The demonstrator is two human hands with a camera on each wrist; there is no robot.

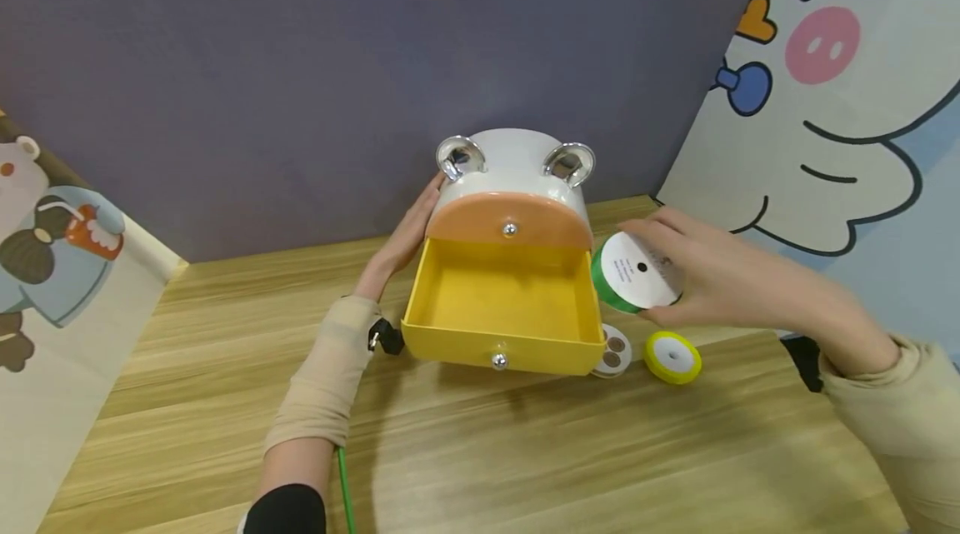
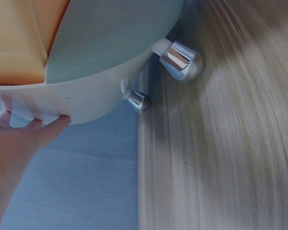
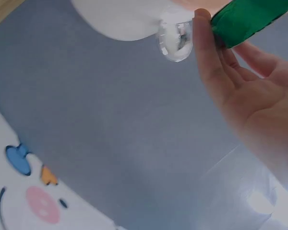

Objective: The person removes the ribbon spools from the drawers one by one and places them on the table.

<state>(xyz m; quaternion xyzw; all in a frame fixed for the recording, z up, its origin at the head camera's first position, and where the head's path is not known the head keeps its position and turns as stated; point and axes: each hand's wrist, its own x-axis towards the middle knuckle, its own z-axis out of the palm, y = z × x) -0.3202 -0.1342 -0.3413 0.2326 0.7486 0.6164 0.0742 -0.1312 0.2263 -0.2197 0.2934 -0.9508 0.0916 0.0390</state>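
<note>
A white drawer box (image 1: 513, 152) with silver ear-shaped rings and an orange upper drawer front (image 1: 510, 220) stands on the table. Its lower yellow drawer (image 1: 502, 292) is pulled out, with a bare bottom. My left hand (image 1: 408, 236) rests against the box's left side; the left wrist view shows its extended fingertips (image 2: 62, 120) touching the white shell (image 2: 93, 93). To the right of the drawer, my right hand (image 1: 693, 267) grips a spool of green ribbon (image 1: 636, 274) by its edge, white label face up. In the right wrist view the green ribbon (image 3: 254, 19) lies between fingers and thumb.
A yellow ribbon spool (image 1: 672, 356) lies on the table at the right. Beside it, a white disc with round brown holes (image 1: 615, 351) is partly covered by the drawer. Behind the box rises a grey panel (image 1: 330, 92). Cartoon-printed panels (image 1: 840, 101) flank the table (image 1: 570, 451).
</note>
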